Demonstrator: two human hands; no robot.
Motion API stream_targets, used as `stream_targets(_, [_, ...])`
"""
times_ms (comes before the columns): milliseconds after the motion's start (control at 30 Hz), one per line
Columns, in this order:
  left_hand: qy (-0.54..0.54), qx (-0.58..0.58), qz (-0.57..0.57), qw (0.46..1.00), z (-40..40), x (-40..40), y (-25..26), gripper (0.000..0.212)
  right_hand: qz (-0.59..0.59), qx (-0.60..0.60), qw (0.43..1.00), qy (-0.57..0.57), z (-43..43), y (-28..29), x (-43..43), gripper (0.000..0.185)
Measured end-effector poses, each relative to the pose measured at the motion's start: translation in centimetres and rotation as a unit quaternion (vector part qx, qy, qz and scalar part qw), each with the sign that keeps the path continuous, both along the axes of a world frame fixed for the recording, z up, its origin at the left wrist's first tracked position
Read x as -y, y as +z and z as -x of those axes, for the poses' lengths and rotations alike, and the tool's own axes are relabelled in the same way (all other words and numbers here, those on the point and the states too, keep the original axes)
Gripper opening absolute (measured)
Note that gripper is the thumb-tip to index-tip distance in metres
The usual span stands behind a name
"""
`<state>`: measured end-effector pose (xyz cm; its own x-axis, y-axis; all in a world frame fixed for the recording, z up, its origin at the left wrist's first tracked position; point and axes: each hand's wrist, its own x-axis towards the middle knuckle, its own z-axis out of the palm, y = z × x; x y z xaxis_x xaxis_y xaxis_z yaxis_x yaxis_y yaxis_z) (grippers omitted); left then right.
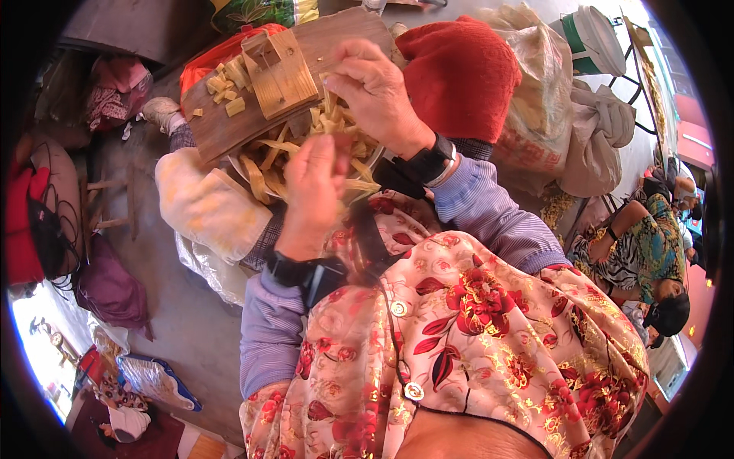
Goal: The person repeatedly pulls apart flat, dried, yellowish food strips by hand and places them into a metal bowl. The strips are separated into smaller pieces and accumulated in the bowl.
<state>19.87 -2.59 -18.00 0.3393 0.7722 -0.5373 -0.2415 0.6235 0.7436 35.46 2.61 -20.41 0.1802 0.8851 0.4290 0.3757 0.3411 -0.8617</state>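
Above a bowl heaped with pale yellow, dried-looking plant strips, my right hand pinches the upper end of one strip. My left hand is blurred and lower, over the near side of the bowl, its fingers curled; whether it grips a strip cannot be seen. Beyond the bowl lies a dark wooden board. A smaller wooden block with a metal piece and a slot-like opening rests on it. Short cut pieces lie left of that block.
A red cloth covers my right knee, a pale cloth my left leg. Woven sacks and a white-green bucket stand at right. A seated person is farther right. At left are a small wooden stool and a purple cloth.
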Motion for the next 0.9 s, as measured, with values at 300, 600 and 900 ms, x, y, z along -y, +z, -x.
stream_targets(300, [-0.088, -0.452, -0.570, 0.680, 2.9, -2.5, -0.3, 0.007, 0.187, 0.054, 0.950, 0.243, -3.3, 3.2, -0.6, 0.030])
stream_targets(600, [-0.070, -0.524, -0.631, 0.567, 3.3, -4.1, 0.1, 0.008, -0.051, 0.277, 0.957, 0.073, -3.0, 3.4, 0.8, 0.027])
stream_targets(900, [-0.061, -0.537, -0.647, 0.537, 1.1, -3.8, -0.5, 0.010, 0.002, 0.311, 0.947, 0.085, -0.9, 2.2, 1.3, 0.018])
